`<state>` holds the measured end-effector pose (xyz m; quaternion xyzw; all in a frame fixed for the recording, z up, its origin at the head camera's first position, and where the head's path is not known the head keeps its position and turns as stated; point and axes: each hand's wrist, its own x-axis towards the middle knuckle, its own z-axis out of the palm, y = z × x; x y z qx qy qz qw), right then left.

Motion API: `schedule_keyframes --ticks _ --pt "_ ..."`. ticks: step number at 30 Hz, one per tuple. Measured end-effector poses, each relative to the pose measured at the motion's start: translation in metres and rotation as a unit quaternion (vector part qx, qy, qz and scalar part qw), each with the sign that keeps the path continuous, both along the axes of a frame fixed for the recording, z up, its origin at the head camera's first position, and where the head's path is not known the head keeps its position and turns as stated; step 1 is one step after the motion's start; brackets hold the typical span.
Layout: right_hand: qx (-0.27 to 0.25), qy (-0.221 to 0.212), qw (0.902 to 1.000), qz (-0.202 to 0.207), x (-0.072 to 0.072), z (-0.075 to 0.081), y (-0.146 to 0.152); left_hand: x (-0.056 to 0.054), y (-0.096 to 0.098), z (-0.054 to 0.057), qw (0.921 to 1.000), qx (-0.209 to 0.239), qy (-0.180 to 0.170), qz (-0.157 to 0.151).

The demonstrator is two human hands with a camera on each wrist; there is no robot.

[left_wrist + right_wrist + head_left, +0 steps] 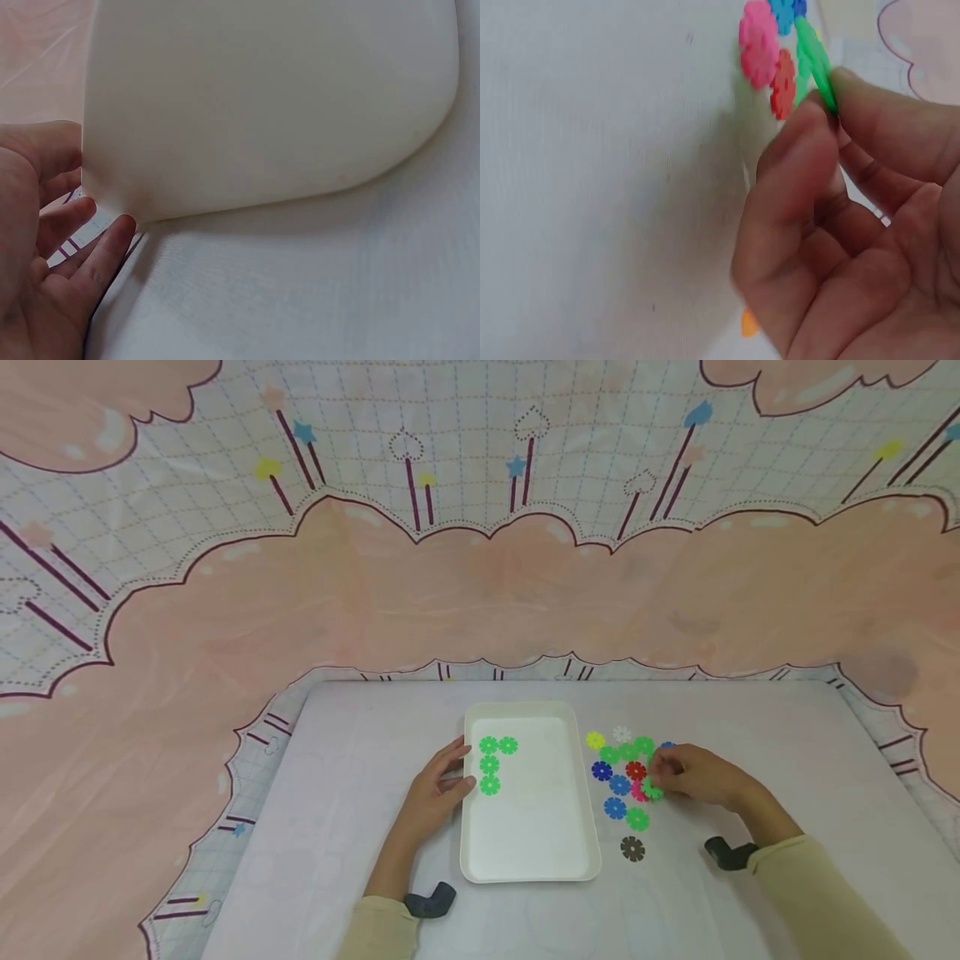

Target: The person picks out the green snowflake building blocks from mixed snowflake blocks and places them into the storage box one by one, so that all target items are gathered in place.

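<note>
A white tray (532,852) lies on the table; on its left side, several green snowflake discs (490,765) form a corner shape. My left hand (435,789) rests against the tray's left edge, fingertips and thumb touching the rim. Close up in the left wrist view, the fingers (112,247) meet the tray's outer wall (262,150). My right hand (701,777) pinches a green snowflake disc (819,66) between thumb and finger, held edge-on. Beneath and beside it lie a red disc (636,770) and a pink disc (639,791), partly covered.
Right of the tray lie loose discs: yellow (595,740), white (622,734), dark blue (602,771), several more blue and green ones, and a brown one (632,848) nearest the front. An orange piece (749,322) shows partly behind the right hand. A patterned cloth (480,593) hangs behind the table.
</note>
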<state>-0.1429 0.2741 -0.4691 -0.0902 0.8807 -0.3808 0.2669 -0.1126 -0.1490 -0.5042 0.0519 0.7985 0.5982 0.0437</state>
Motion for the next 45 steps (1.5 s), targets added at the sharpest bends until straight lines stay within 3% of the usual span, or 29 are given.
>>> schedule_keyframes --ticks 3,10,16,24,35,41,45 --pt "-0.041 -0.028 0.9984 -0.026 0.000 -0.001 -0.004 0.000 -0.001 0.000 1.0000 0.004 -0.006 -0.005" --pt "-0.024 -0.012 0.9986 -0.046 -0.003 0.000 -0.014 -0.012 -0.011 -0.032 0.9996 0.007 0.009 -0.025" --pt "-0.043 -0.020 0.9970 -0.062 -0.006 0.006 -0.028 -0.011 -0.008 -0.027 0.9999 -0.005 0.001 -0.010" --pt "-0.100 -0.050 0.9909 -0.075 -0.016 0.011 -0.045 -0.002 -0.004 -0.002 0.9999 0.005 -0.004 -0.014" --pt "-0.130 -0.060 0.9851 -0.096 -0.028 0.018 -0.077 -0.002 -0.003 0.001 0.9999 0.001 -0.005 -0.011" --pt "-0.190 -0.082 0.9722 -0.111 -0.035 0.018 -0.098 -0.001 -0.003 0.001 0.9999 0.004 -0.008 -0.014" --pt "-0.202 -0.089 0.9690 -0.111 -0.038 0.018 -0.113 -0.002 -0.002 0.000 0.9999 0.004 -0.007 -0.014"
